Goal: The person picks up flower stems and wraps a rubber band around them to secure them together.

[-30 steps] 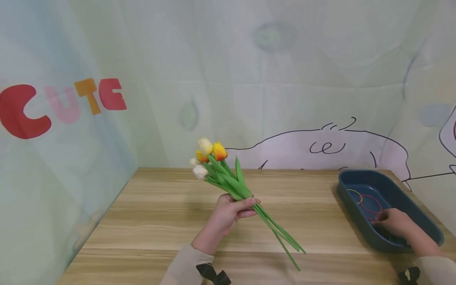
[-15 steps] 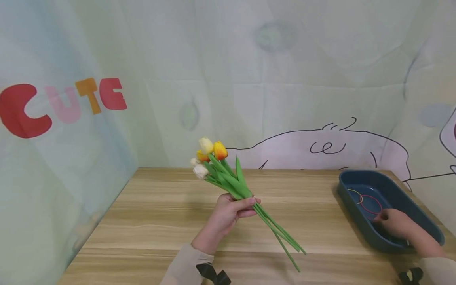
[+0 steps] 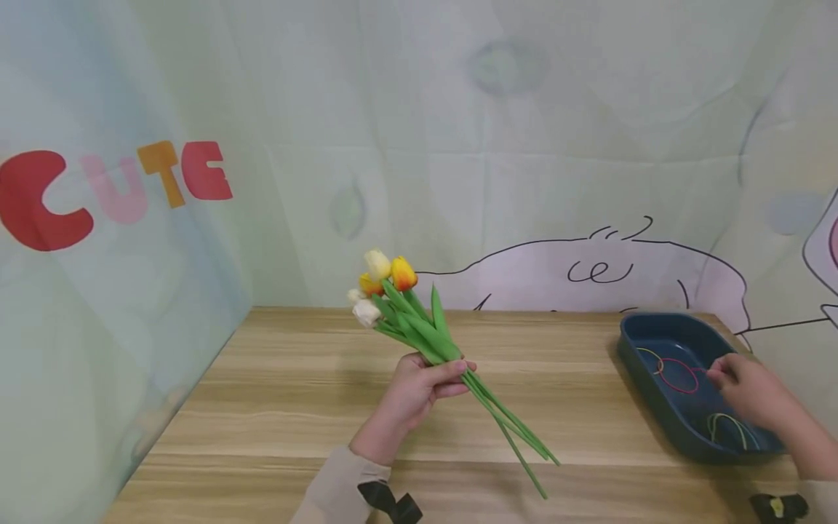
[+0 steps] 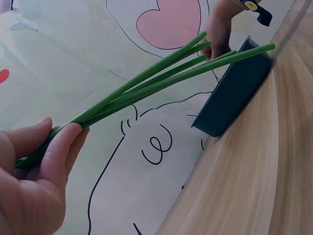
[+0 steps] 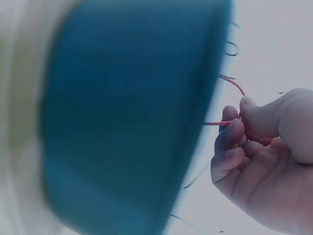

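My left hand grips a bunch of artificial tulips by the stems, held over the middle of the table. The white and orange-yellow blooms point away to the upper left; in the left wrist view the bare green stems stick out past the fingers. Over the dark blue tray, my right hand pinches a red rubber band between thumb and fingers. A red loop also shows in the tray, beside a yellow rubber band. Pale green bands lie nearer the tray's front.
The wooden table runs back to a printed cloth backdrop with "CUTE" lettering and a cartoon outline. On the right side of the table stands the high-walled tray. Both wrists wear black straps, the left one near the bottom edge.
My right hand has risen from the tray's bottom and moved back and slightly right, pulling the red rubber band. The pale green bands have come into view. My left hand stays nearly still.
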`<action>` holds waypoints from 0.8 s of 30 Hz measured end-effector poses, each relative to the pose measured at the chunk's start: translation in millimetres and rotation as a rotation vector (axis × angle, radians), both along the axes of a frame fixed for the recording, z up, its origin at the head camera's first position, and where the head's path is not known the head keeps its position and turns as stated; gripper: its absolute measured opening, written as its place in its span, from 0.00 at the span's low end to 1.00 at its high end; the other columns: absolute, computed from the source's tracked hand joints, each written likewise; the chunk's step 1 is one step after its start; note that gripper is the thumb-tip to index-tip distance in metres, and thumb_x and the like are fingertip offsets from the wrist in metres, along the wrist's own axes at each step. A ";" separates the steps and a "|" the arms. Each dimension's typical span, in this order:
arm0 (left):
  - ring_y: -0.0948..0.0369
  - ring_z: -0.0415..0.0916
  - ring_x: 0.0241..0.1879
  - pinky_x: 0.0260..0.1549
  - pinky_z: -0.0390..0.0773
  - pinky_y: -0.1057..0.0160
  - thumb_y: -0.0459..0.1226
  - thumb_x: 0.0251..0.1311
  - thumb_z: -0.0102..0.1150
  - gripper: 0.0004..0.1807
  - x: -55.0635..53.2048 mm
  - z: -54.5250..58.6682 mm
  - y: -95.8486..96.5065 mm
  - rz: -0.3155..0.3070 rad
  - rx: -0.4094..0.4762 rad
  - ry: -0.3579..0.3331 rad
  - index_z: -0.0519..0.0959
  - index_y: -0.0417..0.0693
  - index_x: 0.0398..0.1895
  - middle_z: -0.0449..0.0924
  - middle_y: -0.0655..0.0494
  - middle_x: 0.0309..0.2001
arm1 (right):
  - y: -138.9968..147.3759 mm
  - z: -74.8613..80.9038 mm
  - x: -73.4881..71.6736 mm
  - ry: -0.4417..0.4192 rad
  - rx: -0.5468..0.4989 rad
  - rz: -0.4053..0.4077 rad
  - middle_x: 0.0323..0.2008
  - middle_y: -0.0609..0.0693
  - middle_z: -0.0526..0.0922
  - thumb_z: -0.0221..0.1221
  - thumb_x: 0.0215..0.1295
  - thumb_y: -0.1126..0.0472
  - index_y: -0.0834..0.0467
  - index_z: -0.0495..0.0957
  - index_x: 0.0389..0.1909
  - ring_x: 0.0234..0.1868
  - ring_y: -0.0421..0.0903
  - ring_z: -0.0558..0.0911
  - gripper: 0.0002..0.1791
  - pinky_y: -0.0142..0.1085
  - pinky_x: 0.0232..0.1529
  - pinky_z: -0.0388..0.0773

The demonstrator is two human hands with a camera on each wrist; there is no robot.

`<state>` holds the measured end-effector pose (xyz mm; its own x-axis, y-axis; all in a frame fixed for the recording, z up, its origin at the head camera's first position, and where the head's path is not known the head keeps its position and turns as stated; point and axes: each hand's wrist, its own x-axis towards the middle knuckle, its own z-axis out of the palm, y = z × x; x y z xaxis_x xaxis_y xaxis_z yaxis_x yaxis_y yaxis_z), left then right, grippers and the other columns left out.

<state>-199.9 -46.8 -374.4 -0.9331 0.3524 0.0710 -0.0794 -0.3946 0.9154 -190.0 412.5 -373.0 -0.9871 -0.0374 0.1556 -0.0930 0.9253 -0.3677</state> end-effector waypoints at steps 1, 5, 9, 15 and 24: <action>0.61 0.84 0.33 0.39 0.87 0.64 0.24 0.60 0.58 0.06 0.1 0.2 0.1 0.000 0.002 -0.005 0.77 0.42 0.31 0.85 0.54 0.31 | -2.2 3.4 1.0 0.029 0.008 -0.008 0.23 0.52 0.72 0.50 0.67 0.71 0.71 0.70 0.31 0.24 0.45 0.68 0.06 0.33 0.21 0.64; 0.61 0.84 0.34 0.39 0.87 0.64 0.26 0.58 0.61 0.02 -0.1 0.4 0.2 -0.001 0.009 -0.011 0.77 0.36 0.33 0.85 0.53 0.31 | -12.2 18.6 7.0 0.122 0.026 -0.018 0.21 0.51 0.71 0.52 0.66 0.73 0.71 0.70 0.31 0.23 0.45 0.67 0.05 0.34 0.21 0.62; 0.61 0.84 0.34 0.38 0.87 0.65 0.26 0.58 0.62 0.04 0.0 0.3 0.3 -0.002 0.008 -0.014 0.77 0.34 0.34 0.85 0.53 0.31 | -23.8 33.2 14.9 0.170 0.041 -0.008 0.21 0.50 0.71 0.53 0.67 0.71 0.69 0.70 0.32 0.23 0.44 0.67 0.05 0.33 0.22 0.62; 0.61 0.84 0.34 0.38 0.87 0.66 0.26 0.59 0.61 0.03 -0.5 0.3 -0.8 0.002 -0.002 -0.012 0.76 0.36 0.34 0.85 0.53 0.31 | -48.0 47.9 25.5 0.216 0.043 0.061 0.22 0.47 0.69 0.55 0.69 0.67 0.65 0.71 0.33 0.22 0.37 0.64 0.05 0.30 0.19 0.59; 0.61 0.84 0.33 0.38 0.87 0.66 0.25 0.60 0.60 0.03 -0.2 2.2 -1.8 0.023 0.008 -0.013 0.76 0.34 0.35 0.85 0.52 0.31 | -86.3 50.3 36.1 0.253 -0.066 0.242 0.22 0.43 0.66 0.53 0.71 0.65 0.61 0.71 0.34 0.20 0.33 0.62 0.05 0.28 0.15 0.59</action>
<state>-200.1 -48.6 -372.3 -0.9418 0.3305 0.0615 -0.0821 -0.4034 0.9113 -153.9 326.2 -322.8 -0.8805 -0.2473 0.4043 -0.4027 0.8402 -0.3631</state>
